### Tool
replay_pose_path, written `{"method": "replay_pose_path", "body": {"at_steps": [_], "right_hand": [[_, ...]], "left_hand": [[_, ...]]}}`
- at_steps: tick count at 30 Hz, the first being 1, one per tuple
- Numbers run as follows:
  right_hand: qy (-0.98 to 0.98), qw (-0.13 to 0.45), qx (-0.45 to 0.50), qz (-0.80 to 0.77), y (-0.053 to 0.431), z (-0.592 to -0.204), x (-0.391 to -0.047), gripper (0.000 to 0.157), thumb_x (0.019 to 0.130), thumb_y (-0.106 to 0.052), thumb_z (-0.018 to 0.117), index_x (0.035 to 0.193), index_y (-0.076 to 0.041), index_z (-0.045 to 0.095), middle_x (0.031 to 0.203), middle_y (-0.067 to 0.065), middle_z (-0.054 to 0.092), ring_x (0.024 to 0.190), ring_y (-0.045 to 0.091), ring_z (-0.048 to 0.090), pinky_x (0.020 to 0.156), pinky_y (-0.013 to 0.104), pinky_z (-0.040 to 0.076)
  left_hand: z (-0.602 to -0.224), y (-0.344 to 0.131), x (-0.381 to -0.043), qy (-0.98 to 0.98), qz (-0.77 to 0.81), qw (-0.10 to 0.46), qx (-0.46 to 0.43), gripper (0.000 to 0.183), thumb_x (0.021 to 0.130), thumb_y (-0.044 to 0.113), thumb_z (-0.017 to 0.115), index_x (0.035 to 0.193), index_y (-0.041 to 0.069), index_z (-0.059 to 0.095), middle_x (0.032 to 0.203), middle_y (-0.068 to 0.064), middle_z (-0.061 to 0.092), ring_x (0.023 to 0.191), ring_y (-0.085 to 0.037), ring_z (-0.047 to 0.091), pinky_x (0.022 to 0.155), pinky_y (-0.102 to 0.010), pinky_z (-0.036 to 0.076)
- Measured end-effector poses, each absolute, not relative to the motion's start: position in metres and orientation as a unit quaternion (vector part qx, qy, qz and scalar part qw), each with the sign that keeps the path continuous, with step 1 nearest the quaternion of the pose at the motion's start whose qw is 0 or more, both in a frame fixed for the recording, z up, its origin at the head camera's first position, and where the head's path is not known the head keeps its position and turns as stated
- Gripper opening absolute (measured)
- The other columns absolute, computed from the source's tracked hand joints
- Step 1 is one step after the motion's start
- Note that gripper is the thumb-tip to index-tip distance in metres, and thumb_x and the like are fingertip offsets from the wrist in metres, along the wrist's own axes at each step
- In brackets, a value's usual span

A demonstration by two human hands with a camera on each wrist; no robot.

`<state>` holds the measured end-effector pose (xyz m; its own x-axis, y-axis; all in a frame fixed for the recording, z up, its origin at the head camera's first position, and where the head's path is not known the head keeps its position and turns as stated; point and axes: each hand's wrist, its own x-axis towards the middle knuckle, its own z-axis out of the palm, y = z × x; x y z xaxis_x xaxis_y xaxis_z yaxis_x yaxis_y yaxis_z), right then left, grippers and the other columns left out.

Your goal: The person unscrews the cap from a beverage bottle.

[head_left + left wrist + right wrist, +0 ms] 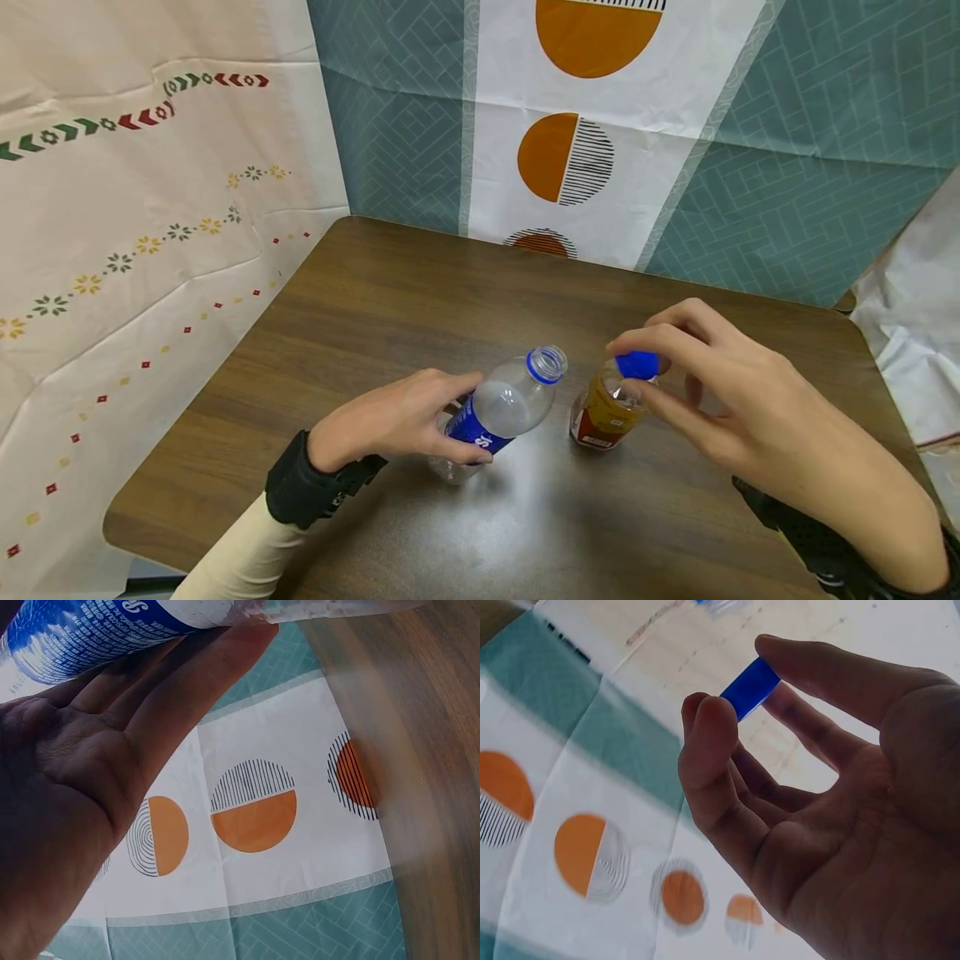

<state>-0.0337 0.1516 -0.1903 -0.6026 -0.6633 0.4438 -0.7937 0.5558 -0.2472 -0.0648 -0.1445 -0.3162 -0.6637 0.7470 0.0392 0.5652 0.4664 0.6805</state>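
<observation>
A clear plastic bottle [517,398] with a blue label [97,634] has no cap on its mouth [547,364]. My left hand [405,421] grips it around the label, thumb on the near side. Between thumb and fingertips my right hand [738,392] pinches a blue bottle cap [751,688], and the right wrist view shows it held by its edges, apart from any bottle. Just right of the clear bottle stands a small container [603,417] with amber contents and a red label. The cap and fingers overlap its top in the head view.
The brown wooden table [420,308] has rounded corners. Behind it hangs a teal and white cloth [645,192] with orange circles. A cream patterned cloth [150,317] hangs along the left, and white fabric [911,333] is bunched at the right edge.
</observation>
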Motion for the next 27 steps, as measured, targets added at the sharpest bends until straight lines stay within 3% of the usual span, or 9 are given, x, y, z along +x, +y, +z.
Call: {"method": "replay_pose_path", "body": {"at_steps": [12, 18, 27], "right_hand": [[-0.903, 0.177, 0.343, 0.187, 0.212, -0.202, -0.038, 0.053, 0.069, 0.001, 0.079, 0.115, -0.021, 0.065, 0.103, -0.005, 0.056, 0.067, -0.002, 0.050, 0.054, 0.007, 0.044], [-0.917, 0.212, 0.282, 0.186, 0.242, -0.217, -0.040, 0.054, 0.069, 0.004, 0.079, 0.118, -0.014, 0.065, 0.092, 0.000, 0.055, 0.078, 0.002, 0.047, 0.052, 0.004, 0.044], [-0.935, 0.203, 0.205, 0.207, 0.261, -0.233, -0.047, 0.047, 0.074, 0.004, 0.076, 0.118, -0.001, 0.061, 0.095, 0.002, 0.053, 0.083, -0.012, 0.043, 0.051, 0.001, 0.041]], "left_hand": [[-0.314, -0.146, -0.068, 0.846, 0.352, 0.146, 0.372, 0.061, 0.077, 0.042, 0.075, 0.124, 0.014, 0.048, 0.113, 0.004, 0.064, 0.097, -0.005, 0.060, 0.080, -0.025, 0.053], [-0.315, -0.145, -0.070, 0.842, 0.360, 0.146, 0.375, 0.061, 0.077, 0.041, 0.074, 0.125, 0.015, 0.048, 0.114, 0.004, 0.064, 0.099, -0.004, 0.059, 0.082, -0.025, 0.053], [-0.316, -0.143, -0.071, 0.841, 0.359, 0.145, 0.377, 0.062, 0.078, 0.041, 0.074, 0.126, 0.014, 0.047, 0.115, 0.004, 0.063, 0.099, -0.004, 0.059, 0.082, -0.025, 0.052]]}}
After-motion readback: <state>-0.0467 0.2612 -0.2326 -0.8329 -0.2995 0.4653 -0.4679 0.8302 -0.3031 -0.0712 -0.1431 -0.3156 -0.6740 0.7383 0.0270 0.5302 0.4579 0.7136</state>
